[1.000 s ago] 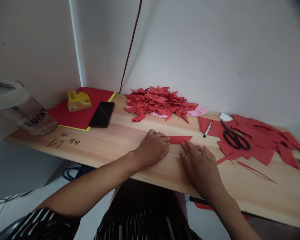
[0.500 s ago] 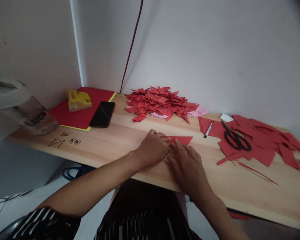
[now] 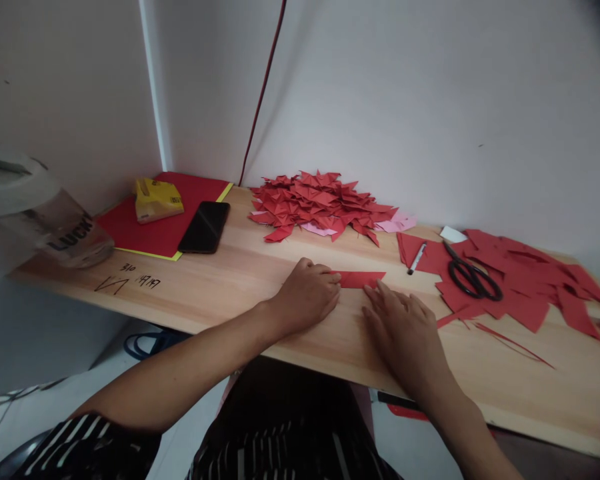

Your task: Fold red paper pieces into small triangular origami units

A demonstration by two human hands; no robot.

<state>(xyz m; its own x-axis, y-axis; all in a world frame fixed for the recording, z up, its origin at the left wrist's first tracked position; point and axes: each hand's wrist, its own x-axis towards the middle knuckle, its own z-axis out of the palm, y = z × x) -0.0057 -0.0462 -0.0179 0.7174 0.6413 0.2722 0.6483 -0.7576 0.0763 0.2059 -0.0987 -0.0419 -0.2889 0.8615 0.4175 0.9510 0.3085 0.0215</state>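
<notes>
A small folded red paper piece [image 3: 361, 279] lies flat on the wooden table [image 3: 260, 267]. My left hand [image 3: 307, 295] rests on its left end with the fingers curled and pressed down. My right hand [image 3: 405, 327] lies flat with fingers stretched out, its fingertips touching the paper's lower right edge. Behind the hands sits a heap of folded red paper shapes [image 3: 323, 203].
Black scissors [image 3: 470, 275] and a pen [image 3: 416, 257] lie on red paper scraps [image 3: 525, 280] at the right. A black phone [image 3: 205, 227] and a yellow packet [image 3: 157, 199] rest on a red sheet [image 3: 150, 230] at the left. A clear container [image 3: 50, 220] stands at the far left.
My right hand slid left along the red paper to meet my left hand, then slid back right to the paper's right end. My left hand stayed in place.
</notes>
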